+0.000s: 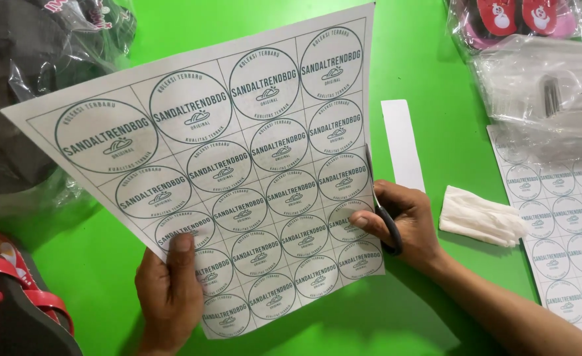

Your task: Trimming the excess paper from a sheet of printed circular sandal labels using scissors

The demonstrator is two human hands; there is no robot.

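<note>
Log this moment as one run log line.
left hand: holds label sheet | right hand: scissors at sheet's right edge | surface: green table

sticker sheet point(238, 151): I see smooth, faintly glossy paper
scissors point(388, 227): dark plastic handles
worktop point(436, 59): matt green
bags point(541, 86): I see crinkled clear plastic

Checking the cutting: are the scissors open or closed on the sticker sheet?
Cannot tell. The scissors in the right hand run along the sticker sheet edge; blades mostly hidden.
</note>
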